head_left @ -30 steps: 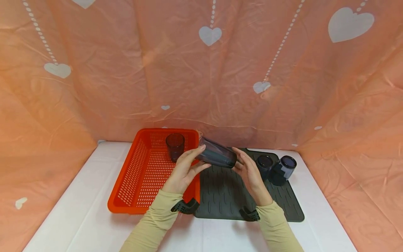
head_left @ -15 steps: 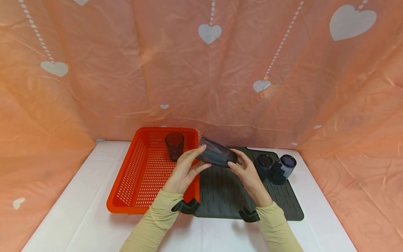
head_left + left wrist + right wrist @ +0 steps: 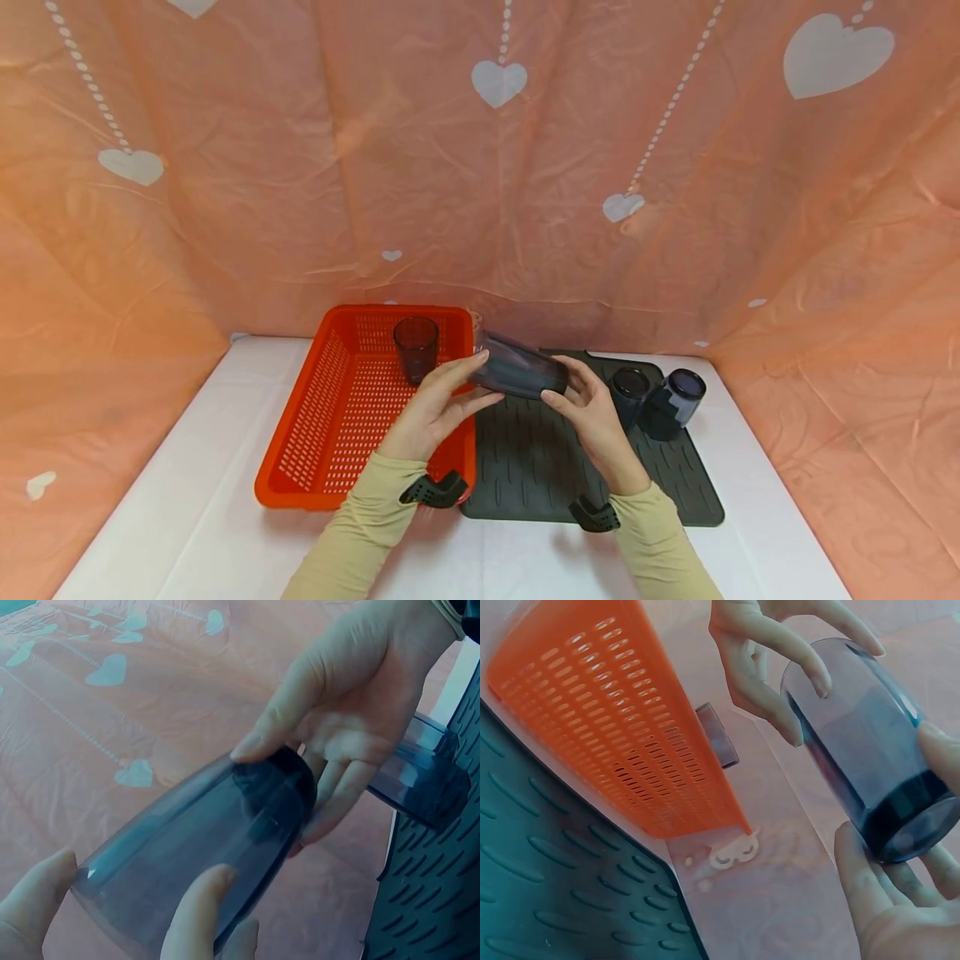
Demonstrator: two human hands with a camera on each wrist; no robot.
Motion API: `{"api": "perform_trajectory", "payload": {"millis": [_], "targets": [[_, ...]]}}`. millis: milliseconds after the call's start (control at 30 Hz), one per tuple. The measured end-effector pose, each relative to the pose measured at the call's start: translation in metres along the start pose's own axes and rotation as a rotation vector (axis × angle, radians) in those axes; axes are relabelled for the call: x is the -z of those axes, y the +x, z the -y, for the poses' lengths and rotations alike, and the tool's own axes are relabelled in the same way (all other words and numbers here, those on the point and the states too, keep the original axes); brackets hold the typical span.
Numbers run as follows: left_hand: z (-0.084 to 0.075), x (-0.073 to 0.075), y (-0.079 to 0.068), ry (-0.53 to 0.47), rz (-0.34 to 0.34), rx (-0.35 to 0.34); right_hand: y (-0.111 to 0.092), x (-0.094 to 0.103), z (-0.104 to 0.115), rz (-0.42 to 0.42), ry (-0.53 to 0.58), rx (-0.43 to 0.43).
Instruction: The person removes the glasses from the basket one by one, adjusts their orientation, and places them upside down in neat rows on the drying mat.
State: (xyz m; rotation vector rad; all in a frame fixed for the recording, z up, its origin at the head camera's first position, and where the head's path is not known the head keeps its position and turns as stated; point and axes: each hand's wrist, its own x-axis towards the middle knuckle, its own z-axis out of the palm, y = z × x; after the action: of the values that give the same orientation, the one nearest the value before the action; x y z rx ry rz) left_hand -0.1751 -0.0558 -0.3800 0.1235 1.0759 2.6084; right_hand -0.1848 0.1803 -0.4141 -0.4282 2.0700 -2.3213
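A translucent dark purple drinking glass [image 3: 517,367] lies tilted on its side in the air between both hands, mouth to the left and base to the right. My left hand [image 3: 435,417] holds it near the rim, thumb and fingers on either side. At the base end, my right hand [image 3: 596,412] grips it, the thumb on the near side and other fingers behind and below. In the right wrist view the thick base of the glass [image 3: 855,742] sits between the right hand's thumb and fingers. The black mat [image 3: 525,467] spreads beneath the glass.
An orange perforated basket [image 3: 303,417] stands at left with one upright glass [image 3: 417,354] in its back right corner. Two upside-down glasses, one [image 3: 628,398] beside another [image 3: 673,407], stand on the mat's right side. A pink heart-print sheet [image 3: 555,208] hangs behind the white table [image 3: 187,500].
My right hand has closed around the base of the glass, its thumb coming onto the near side. My left hand has shifted slightly left, still at the rim.
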Motion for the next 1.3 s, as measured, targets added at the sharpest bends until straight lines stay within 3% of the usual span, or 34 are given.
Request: {"api": "perform_trajectory", "payload": {"millis": [100, 200, 300, 433, 800, 1067, 1300], "targets": [[-0.002, 0.002, 0.000, -0.012, 0.012, 0.026, 0.000, 0.001, 0.001, 0.001, 0.015, 0.025], [-0.004, 0.002, 0.002, -0.038, -0.025, 0.067, 0.000, 0.002, 0.003, 0.002, 0.062, 0.039], [-0.006, 0.003, 0.006, -0.019, -0.062, 0.123, 0.000, 0.004, 0.005, -0.002, 0.106, 0.042], [-0.008, 0.005, 0.006, 0.028, -0.055, 0.159, -0.002, 0.006, 0.009, -0.010, 0.137, 0.049], [-0.011, 0.013, 0.002, 0.019, 0.014, 0.177, -0.005, 0.007, 0.014, -0.042, 0.200, 0.085], [-0.012, 0.018, 0.001, 0.003, 0.060, 0.187, -0.005, 0.012, 0.021, -0.021, 0.248, 0.138], [-0.014, 0.021, -0.002, 0.011, 0.043, 0.161, -0.004, 0.019, 0.029, -0.059, 0.285, 0.169]]}}
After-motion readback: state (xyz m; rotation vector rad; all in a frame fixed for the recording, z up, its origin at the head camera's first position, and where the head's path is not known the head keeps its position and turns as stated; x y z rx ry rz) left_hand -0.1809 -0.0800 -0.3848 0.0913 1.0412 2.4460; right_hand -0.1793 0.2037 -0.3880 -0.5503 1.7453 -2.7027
